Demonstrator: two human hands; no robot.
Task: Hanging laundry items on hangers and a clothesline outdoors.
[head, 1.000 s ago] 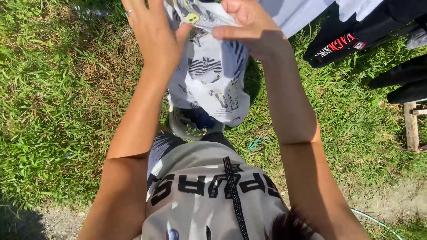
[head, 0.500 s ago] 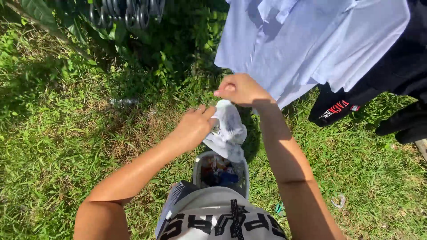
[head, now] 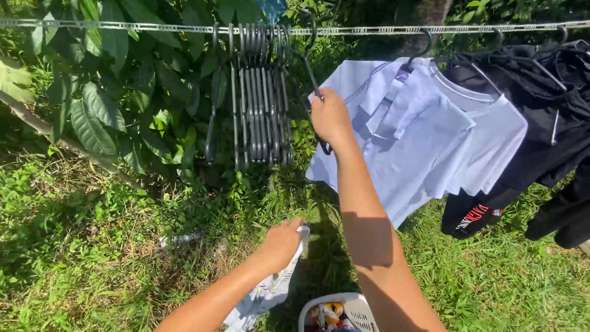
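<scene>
From the head view, the right hand (head: 330,117) is raised to the clothesline (head: 153,26), its fingers wrapped around a dark hanger (head: 311,67) whose hook sits over the line, just to the right of a bunch of empty dark hangers (head: 255,92) hanging close together; the left hand (head: 281,243) is low, fingers closed in a grip on a white patterned garment (head: 265,294) that droops from it toward the grass (head: 92,258), just left of a white laundry basket (head: 356,306) at the bottom edge with coloured clothes inside; the garment hangs beside the basket, not in it, and whether it touches the rim cannot be told; right of the raised hand, two pale blue-white shirts (head: 418,135) hang on the line, the nearer one just beside the wrist; further right hang black clothes (head: 553,104), one with red lettering low down; broad green leaves (head: 104,92) fill the upper left behind the line; both forearms are bare and in sunlight.
</scene>
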